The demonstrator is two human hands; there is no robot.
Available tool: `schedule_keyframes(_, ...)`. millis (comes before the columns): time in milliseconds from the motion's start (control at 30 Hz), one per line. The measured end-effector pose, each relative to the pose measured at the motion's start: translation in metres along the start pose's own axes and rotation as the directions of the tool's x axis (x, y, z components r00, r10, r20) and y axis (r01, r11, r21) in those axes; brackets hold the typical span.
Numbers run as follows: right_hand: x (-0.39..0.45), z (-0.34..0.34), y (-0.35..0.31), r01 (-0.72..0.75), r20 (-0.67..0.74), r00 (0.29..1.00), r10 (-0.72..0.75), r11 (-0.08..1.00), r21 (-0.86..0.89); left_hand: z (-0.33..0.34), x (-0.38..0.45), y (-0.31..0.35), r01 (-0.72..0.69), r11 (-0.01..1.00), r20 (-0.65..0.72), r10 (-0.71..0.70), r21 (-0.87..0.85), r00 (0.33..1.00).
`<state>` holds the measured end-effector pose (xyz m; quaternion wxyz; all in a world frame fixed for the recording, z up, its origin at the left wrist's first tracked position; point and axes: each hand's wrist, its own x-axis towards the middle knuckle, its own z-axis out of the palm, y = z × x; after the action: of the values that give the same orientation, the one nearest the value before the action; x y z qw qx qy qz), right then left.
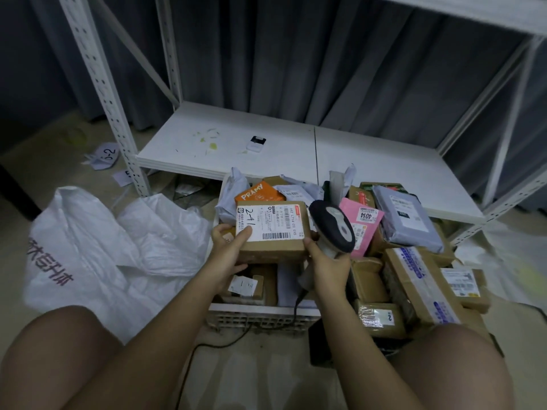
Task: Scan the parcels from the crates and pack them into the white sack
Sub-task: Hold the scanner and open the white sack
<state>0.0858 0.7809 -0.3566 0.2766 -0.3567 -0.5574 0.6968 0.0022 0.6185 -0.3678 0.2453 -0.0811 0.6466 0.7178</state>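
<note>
1. Head view, looking down past our bare knees: our left hand [229, 250] grips a small cardboard box [273, 232] by its left end, thumb lying on the white label [270, 221], fingers curled underneath. The box is lifted just above a white crate [263, 316] filled with parcels.
2. Our right hand [328, 266] wraps round the handle of a corded scanner [333, 226]; one fingertip also touches the box's right edge. The scanner head sits just beside the box, tilted towards the label's barcode.
3. The white sack [97, 253] lies slumped on the floor to our left, near the crate, its mouth open and loose.
4. More boxes and soft mailers, among them a pink mailer [362, 229], are heaped to the right.
5. We judge the box light and stiff, with dry card that should not slip. Holding it by the short ends keeps the barcode uncovered; one hand looks enough to carry it to the sack.
</note>
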Motion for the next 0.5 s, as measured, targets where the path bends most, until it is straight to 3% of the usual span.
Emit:
schedule_keyframes(167, -0.026, 0.011, -0.035, 0.089, 0.048, 0.995, -0.091, 0.995, 0.044, -0.020, -0.034, 0.028, -0.120, 0.987, 0.028, 0.124, -0.110, 0.992)
schedule_keyframes(300, -0.055, 0.031, -0.055, -0.010, 0.122, 0.992, -0.011, 0.985, 0.171, -0.041, -0.065, 0.043, -0.197, 0.980, 0.122, 0.192, 0.029, 0.974)
schedule_keyframes(400, -0.070, 0.045, -0.071, 0.043, 0.152, 0.986, -0.065, 0.989, 0.139, -0.063, -0.088, 0.052, -0.220, 0.969, 0.186, 0.197, 0.109, 0.963)
schedule_keyframes(500, -0.082, 0.057, -0.083, 0.074, 0.170, 0.981, -0.097, 0.988, 0.137, -0.083, -0.104, 0.063, -0.215, 0.974, 0.155, 0.201, 0.075, 0.967)
